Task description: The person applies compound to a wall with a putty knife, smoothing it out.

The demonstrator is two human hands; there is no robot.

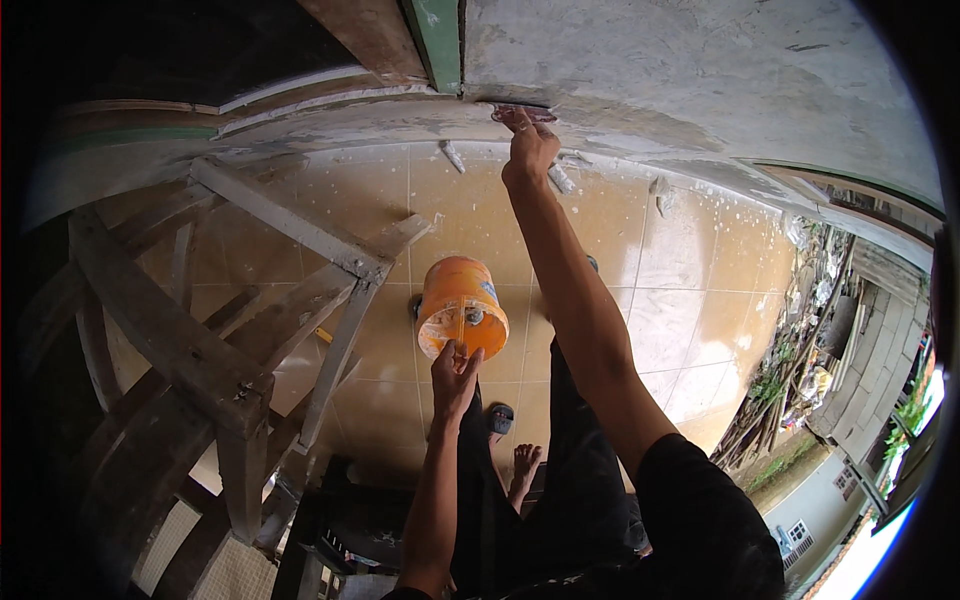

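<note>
My right hand reaches up to the wall, closed around a flat scraper with a reddish-brown body. Its dark edge lies against the wall's lower part, just right of a green post. My left hand is closed on an orange bucket at its rim and handle, in front of my legs. The bucket's mouth tilts toward me, and pale smears coat its inside. A small round greyish thing shows in the mouth; I cannot make out what it is.
A rough wooden trestle stands close at my left. Tan floor tiles carry white splatter, with pale scraps near the wall. A sandalled foot and a bare foot show below. Sticks and debris lie at the right.
</note>
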